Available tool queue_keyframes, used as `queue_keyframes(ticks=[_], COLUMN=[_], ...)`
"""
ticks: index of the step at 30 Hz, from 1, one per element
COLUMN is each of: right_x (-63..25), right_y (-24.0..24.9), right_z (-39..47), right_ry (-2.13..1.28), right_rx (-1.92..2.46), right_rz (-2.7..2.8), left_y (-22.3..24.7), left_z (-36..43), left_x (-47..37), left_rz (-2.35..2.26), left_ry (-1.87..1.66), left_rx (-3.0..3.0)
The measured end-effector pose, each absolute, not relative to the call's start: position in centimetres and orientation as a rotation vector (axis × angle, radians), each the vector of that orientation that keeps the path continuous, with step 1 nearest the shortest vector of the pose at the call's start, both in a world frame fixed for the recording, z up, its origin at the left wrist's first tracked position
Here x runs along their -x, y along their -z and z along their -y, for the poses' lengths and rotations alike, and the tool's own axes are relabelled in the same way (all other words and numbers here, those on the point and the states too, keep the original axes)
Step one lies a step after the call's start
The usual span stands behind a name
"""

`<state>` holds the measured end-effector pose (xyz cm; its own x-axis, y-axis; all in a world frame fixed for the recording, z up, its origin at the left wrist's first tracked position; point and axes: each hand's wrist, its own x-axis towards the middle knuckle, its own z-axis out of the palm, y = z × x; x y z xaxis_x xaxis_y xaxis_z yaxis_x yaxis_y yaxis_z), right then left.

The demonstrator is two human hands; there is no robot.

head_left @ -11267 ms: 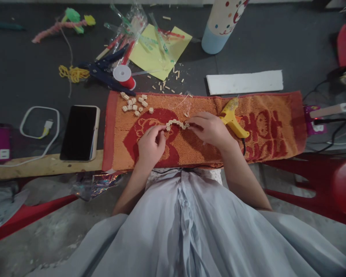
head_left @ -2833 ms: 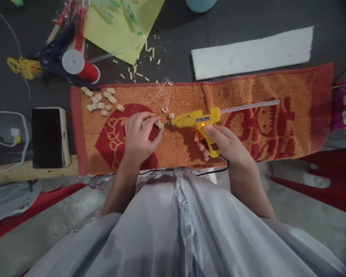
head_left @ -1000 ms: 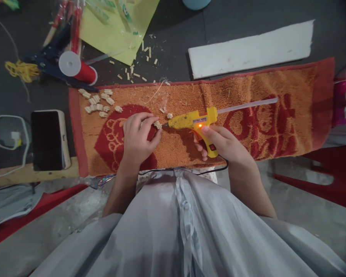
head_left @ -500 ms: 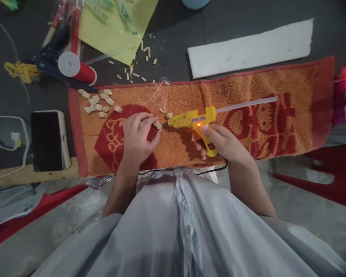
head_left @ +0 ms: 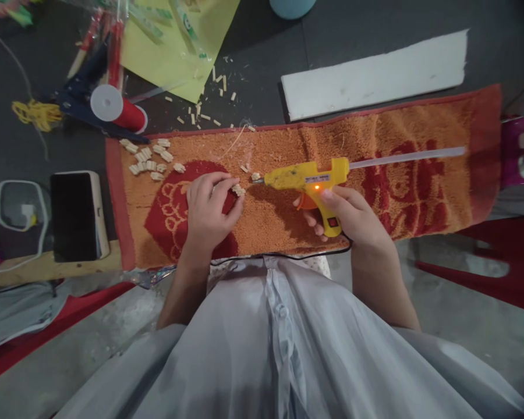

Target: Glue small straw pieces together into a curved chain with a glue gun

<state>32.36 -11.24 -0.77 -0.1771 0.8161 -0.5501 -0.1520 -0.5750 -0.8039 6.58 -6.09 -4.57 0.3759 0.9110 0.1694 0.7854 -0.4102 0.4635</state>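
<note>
Between the thumb and fingertips of my left hand (head_left: 209,206) is a small cluster of pale wooden pieces (head_left: 238,190). My right hand (head_left: 353,215) is wrapped round the handle of a yellow glue gun (head_left: 308,177), its orange light lit. A long clear glue stick (head_left: 406,157) juts from the gun's back. The nozzle points left, apart from the held cluster, and lies close to another small pale cluster (head_left: 255,176) on the orange towel (head_left: 271,227). Several similar clusters (head_left: 146,157) rest at the towel's upper left.
Loose wooden bits (head_left: 201,113) lie beyond the towel, near a yellow-green sheet (head_left: 174,70). A red thread spool (head_left: 128,113) stands by a dark blue tool (head_left: 76,96). At left is a phone (head_left: 74,215); a white board (head_left: 375,75) lies at the back right.
The glue gun in my right hand has moved right, its nozzle drawing away from the cluster in my left hand. My left hand has stayed about where it was.
</note>
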Motion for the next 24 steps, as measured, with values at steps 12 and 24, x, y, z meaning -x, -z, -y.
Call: queue_keyframes(ticks=[12,24], right_x=[-36.9,-36.6], right_y=[0.8,1.2], right_z=[12.2,10.9], right_ry=[-0.769,-0.084], right_rx=[1.809,2.130], right_rz=[1.425,2.013], left_y=[4.9,4.8], left_z=[6.0,6.3], left_x=[-6.4,-6.7], left_rz=[-1.475,-1.463], left_ry=[-0.640,-0.796], left_rx=[-2.376,-2.367])
